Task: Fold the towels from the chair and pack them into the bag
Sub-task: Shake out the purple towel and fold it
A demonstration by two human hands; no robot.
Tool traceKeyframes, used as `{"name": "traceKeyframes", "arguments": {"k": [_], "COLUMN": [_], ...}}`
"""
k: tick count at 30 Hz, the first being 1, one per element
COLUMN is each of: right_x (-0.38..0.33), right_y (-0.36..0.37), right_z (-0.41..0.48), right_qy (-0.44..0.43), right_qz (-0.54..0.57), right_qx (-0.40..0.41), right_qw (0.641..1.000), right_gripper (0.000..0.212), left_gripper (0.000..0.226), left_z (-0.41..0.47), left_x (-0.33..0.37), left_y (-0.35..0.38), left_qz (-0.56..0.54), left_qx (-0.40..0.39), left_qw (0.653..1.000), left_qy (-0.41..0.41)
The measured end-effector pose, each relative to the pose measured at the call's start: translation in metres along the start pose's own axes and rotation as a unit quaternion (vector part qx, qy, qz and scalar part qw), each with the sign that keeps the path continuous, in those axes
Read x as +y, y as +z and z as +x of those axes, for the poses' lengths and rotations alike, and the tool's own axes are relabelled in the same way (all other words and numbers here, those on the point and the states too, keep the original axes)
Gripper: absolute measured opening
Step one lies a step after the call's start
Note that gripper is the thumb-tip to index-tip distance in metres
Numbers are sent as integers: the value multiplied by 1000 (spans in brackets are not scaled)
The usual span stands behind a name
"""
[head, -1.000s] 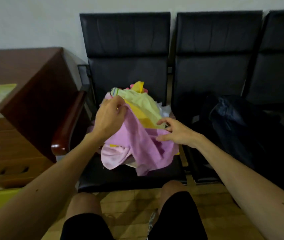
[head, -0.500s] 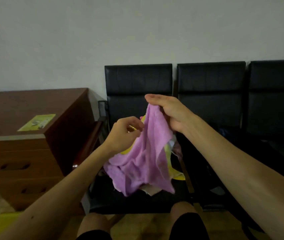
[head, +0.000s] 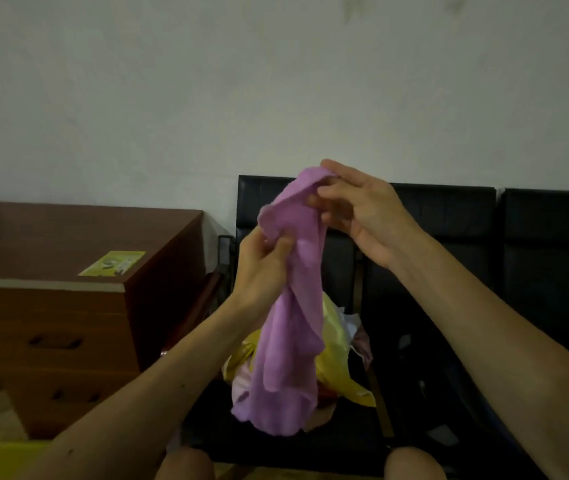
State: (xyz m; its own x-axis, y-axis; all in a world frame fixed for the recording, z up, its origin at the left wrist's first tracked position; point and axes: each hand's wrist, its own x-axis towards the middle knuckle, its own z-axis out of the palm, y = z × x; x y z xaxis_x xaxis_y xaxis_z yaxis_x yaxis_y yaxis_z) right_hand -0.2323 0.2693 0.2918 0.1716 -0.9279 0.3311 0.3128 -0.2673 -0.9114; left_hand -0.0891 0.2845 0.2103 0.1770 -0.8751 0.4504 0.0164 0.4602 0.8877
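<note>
Left hand raised, gripping towel, right hand higher, seemingly pinching its top edge

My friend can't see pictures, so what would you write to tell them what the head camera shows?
A purple towel hangs in the air, its top pinched by the right hand and gripped lower down by the left hand. Below it, more towels lie heaped on a black chair, with a wooden desk beside it.

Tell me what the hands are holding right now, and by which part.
Both hands hold the purple cloth towel: the right hand pinches its top edge, the left hand grips a bunched fold just below. The rest hangs free.
</note>
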Motion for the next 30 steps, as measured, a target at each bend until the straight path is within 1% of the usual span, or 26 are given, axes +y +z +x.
{"name": "traceKeyframes", "arguments": {"k": [2,4,6,8,9,10,12,14,15,17,20,22,24,26,29,30], "right_x": [-12,-21,-29,-34,-34,-35,-34,-38,-40,-43,-43,-42,-41,-41,-34,-32], "right_y": [-6,-15,-22,-25,-25,-25,-25,-28,-30,-35,-40,-43,-44,-47,-53,-57], "right_z": [-3,-6,-11,-15,-15,-13,-6,1,5,10,16,21,28,33,40,42], "right_qy": [-31,-64,-78,-57,-60,-82,-156,-217,-230,-222,-190,-164,-153,-147,-119,-109], "right_qz": [-97,-195,-300,-395,-424,-438,-433,-435,-436,-418,-410,-394,-356,-329,-315,-308], "right_qx": [15,21,-11,-66,-83,-78,-19,32,41,34,4,6,20,35,59,66], "right_qw": [995,978,951,915,900,892,887,873,869,880,892,904,922,932,940,943], "right_gripper": [39,36,45,59,63,64,53,33,25,18,21,30,42,46,40,37], "left_gripper": [16,14,19,22,20,19,21,24,25,26,23,28,33,39,63,64], "left_z": [10,24,38,48,53,58,64,73,77,86,95,98,100,97,91,90], "left_x": [22,46,70,89,96,100,107,109,109,106,94,80,64,48,22,14], "left_y": [-2,-2,4,14,20,27,36,43,43,45,38,28,17,3,-23,-32], "left_qz": [-6,-25,-29,-14,3,33,95,114,114,108,80,65,71,87,131,152], "left_qx": [9,5,-29,-62,-81,-105,-159,-198,-204,-220,-259,-300,-340,-384,-453,-477], "left_qw": [1000,1000,999,998,996,993,981,972,970,968,962,952,935,911,862,844], "left_qy": [0,7,15,26,35,45,58,60,61,59,31,-15,-68,-121,-185,-195]}}
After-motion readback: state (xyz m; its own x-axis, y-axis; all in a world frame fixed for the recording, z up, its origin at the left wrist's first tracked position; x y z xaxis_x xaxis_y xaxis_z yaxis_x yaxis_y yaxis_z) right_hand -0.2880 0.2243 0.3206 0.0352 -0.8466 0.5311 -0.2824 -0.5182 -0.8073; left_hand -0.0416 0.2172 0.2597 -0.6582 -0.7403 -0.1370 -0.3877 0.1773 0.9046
